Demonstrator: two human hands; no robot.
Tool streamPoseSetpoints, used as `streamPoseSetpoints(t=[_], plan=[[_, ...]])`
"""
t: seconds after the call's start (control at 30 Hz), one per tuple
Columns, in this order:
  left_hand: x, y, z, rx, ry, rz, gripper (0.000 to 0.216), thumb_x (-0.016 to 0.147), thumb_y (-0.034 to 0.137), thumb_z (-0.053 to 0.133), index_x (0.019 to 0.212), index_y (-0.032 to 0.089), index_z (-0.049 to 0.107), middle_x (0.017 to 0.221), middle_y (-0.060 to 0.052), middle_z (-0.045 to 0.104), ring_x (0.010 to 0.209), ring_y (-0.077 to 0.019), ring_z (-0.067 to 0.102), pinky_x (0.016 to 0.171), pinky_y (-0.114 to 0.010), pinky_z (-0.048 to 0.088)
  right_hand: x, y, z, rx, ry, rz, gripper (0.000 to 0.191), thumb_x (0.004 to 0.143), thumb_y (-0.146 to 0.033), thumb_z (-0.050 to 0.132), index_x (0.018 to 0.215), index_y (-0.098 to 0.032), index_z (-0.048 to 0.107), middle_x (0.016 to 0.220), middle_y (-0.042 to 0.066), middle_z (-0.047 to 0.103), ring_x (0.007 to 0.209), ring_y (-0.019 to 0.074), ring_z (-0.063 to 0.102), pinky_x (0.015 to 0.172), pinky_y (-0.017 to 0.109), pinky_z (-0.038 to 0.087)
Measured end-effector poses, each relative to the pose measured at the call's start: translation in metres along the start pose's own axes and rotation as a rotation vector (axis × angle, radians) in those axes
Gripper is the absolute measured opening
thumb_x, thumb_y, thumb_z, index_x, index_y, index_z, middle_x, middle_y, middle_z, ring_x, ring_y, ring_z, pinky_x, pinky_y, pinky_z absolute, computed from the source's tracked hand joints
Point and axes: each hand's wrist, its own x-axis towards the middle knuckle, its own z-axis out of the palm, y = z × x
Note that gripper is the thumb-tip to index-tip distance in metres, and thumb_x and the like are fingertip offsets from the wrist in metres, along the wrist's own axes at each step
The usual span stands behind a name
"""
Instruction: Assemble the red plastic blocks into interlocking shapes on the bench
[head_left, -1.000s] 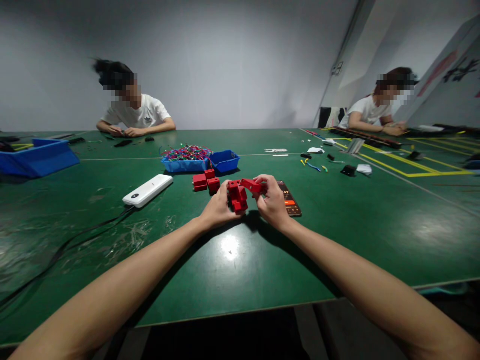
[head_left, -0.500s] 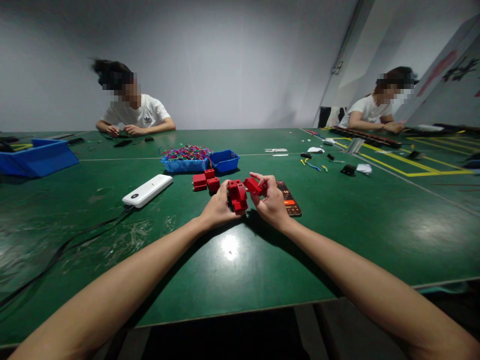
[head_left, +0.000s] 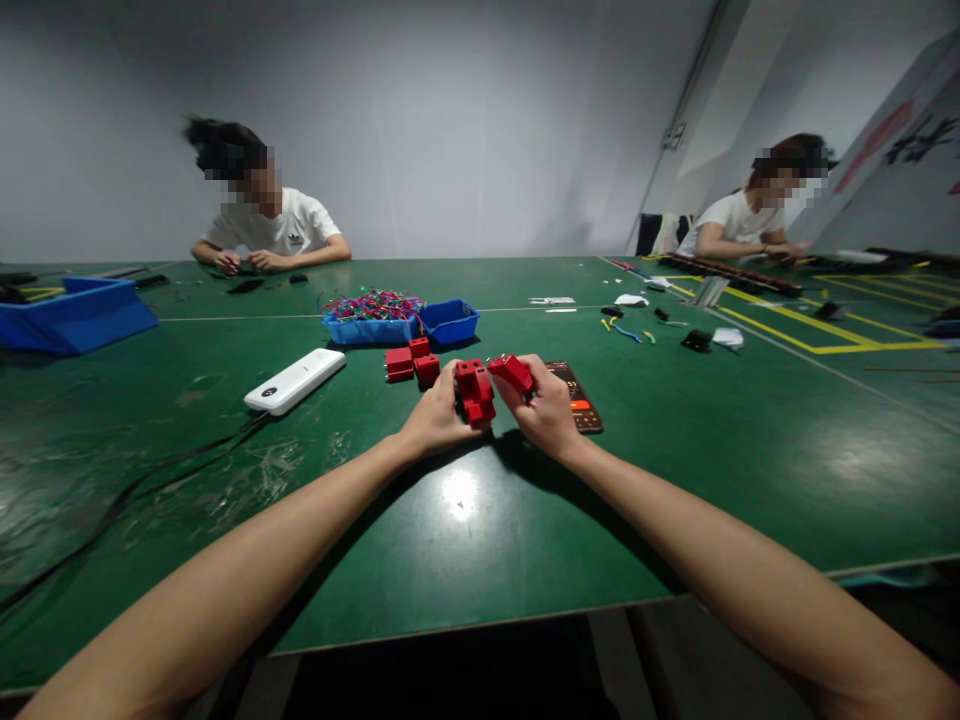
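My left hand point(head_left: 437, 416) is closed around red block-shaped pieces point(head_left: 475, 394), which look like several power plugs bunched or joined together. Just to the right, my right hand point(head_left: 549, 414) grips one red power plug point(head_left: 514, 373), its small metal prongs facing up and left. A narrow gap seems to part the two hands' pieces. Several more red plugs point(head_left: 400, 366) lie on the green table point(head_left: 352, 560) beyond my left hand, one with prongs showing on its left side. A phone point(head_left: 589, 408) with a lit screen lies partly behind my right hand.
A white power bank point(head_left: 296, 382) with a black cable lies left. Farther back, a blue bin of coloured wires point(head_left: 375, 318) adjoins a second blue bin point(head_left: 450, 322). Pliers point(head_left: 626, 331) and small black parts lie right. Two people point(head_left: 271, 235) sit at the far side.
My right hand has turned its red plug so the prongs face up-left, and its raised fingers have curled in around it. The left hand has stayed in place.
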Motion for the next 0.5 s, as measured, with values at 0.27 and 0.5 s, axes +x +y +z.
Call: streamPoseSetpoints(t=[0.27, 0.5], plan=[[-0.0003, 0.0022, -0.0008, 0.004, -0.001, 0.003, 0.098, 0.061, 0.037, 0.078, 0.139, 0.017, 0.023, 0.135, -0.019, 0.050, 0.121, -0.0337, 0.056, 0.102, -0.050, 0.046, 0.0009, 0.0005, -0.0004, -0.001, 0.012, 0.002, 0.022, 0.087, -0.042, 0.058, 0.083, -0.020, 0.060, 0.073, 0.001, 0.059, 0.064, 0.0149, 0.051, 0.063, 0.027, 0.042], [0.0001, 0.0008, -0.0005, -0.013, 0.001, 0.011, 0.099, 0.060, 0.037, 0.079, 0.139, 0.018, 0.023, 0.132, -0.017, 0.051, 0.121, -0.0337, 0.055, 0.103, -0.051, 0.044, -0.0005, 0.0025, 0.0006, 0.192, -0.025, 0.101, 0.027, 0.088, -0.038, 0.058, 0.110, -0.026, 0.065, 0.100, 0.004, 0.070, 0.066, 0.0162, 0.060, 0.064, 0.030, 0.050]])
